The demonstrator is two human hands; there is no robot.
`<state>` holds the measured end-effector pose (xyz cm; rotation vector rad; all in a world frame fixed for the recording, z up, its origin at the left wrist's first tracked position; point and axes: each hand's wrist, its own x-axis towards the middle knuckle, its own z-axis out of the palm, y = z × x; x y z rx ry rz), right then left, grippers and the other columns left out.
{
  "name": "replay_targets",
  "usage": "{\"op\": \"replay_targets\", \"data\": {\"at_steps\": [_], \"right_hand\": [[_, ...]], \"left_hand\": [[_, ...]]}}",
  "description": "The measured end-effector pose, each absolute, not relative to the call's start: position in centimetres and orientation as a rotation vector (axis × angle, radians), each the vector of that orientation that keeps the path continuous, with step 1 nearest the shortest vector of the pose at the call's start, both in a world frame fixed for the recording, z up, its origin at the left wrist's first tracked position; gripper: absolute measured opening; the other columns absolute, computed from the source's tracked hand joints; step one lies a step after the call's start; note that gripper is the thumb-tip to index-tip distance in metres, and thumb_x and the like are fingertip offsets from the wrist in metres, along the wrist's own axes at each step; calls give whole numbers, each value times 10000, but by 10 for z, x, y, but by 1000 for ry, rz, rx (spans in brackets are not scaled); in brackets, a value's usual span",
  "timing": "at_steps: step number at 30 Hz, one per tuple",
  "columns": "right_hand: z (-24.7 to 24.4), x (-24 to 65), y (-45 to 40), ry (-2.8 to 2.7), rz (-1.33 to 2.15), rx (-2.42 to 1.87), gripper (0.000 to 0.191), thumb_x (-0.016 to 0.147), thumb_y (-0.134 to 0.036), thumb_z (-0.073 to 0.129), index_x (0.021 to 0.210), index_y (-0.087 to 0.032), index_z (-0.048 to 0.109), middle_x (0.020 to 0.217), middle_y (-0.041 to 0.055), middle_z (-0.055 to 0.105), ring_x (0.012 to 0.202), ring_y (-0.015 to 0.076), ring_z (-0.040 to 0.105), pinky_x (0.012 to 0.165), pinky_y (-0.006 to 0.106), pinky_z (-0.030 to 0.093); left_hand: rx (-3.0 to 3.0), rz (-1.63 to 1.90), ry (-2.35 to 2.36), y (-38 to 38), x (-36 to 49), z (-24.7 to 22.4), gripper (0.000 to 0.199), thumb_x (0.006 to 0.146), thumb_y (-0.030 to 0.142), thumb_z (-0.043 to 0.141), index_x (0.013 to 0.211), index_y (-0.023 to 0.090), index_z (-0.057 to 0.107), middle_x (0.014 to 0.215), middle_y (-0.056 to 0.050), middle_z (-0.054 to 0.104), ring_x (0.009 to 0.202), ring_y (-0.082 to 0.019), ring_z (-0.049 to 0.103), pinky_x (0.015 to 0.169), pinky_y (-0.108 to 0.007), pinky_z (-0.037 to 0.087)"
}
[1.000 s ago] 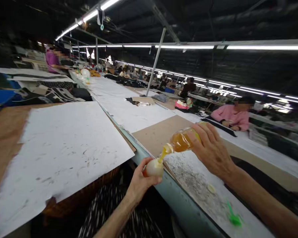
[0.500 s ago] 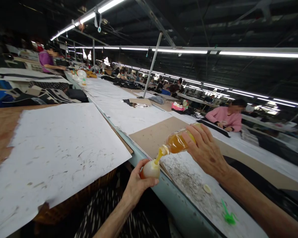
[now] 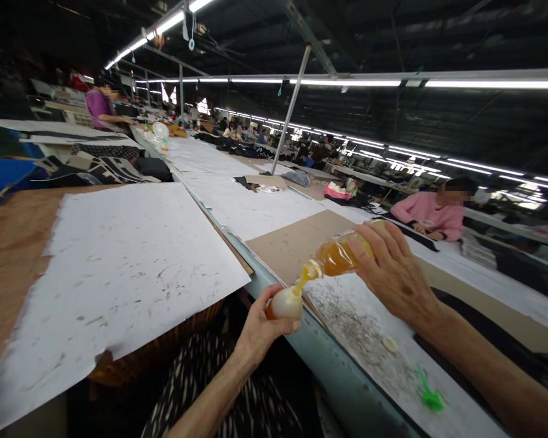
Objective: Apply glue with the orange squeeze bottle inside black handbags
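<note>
One tilted bottle, gripped by the right hand, pours best slowly into the container the left hand clasps.

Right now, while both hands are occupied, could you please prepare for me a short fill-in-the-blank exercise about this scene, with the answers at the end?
1. From the clear bottle, a stream runs into the small container, which is held in the person's ____ hand.
2. The small object with a thin stem, toward the lower right of the view, is bright ____.
3. The seated co-worker on the right wears a ____ top.
4. The distant co-worker at the upper left wears ____.

Missing words: left; green; pink; purple.
</note>
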<state>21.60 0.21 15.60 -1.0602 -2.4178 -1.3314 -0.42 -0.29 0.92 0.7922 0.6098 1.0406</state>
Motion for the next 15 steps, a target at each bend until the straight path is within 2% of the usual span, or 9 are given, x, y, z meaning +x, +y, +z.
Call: {"op": "replay_targets", "data": {"at_steps": [15], "right_hand": [[158,215,2,-2417,-1348,-1070,313,813,-12,542,1117,-60,492,1225,249,460,1190,387,389,994,594,324]], "left_hand": [[837,1059,583,-3,-5,4,588,531,141,783,1051,183,511,888,6,597,742,-115,512,640,-208,420]]}}
